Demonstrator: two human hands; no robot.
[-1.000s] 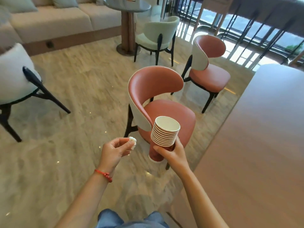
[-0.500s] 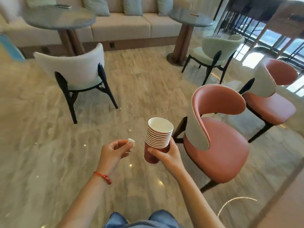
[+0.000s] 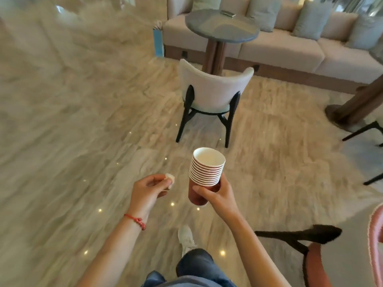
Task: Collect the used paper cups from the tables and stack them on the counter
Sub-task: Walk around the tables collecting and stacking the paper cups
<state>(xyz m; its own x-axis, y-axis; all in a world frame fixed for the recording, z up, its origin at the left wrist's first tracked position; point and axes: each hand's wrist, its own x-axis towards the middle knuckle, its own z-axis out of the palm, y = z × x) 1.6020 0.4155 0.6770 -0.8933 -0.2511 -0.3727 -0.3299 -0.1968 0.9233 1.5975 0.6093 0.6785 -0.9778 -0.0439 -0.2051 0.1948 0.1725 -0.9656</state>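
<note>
My right hand grips a stack of several nested red paper cups with white rims, held upright over the floor in front of me. To its left, my left hand pinches a small crumpled white wad of paper between thumb and fingertips. A red string bracelet is on the left wrist. A round grey table on a wooden pedestal stands ahead by the sofa, with a small dark flat object on its top. No counter is in view.
A white chair with black legs stands straight ahead, its back toward me. A beige sofa with cushions runs along the back. A blue bag stands at the sofa's left end. A pink chair is at the lower right. Marble floor spreads to the left.
The view has swung left: the pink chairs and the wooden counter slid out to the right, and the white chair and round table came to the centre. Both hands kept their holds.
</note>
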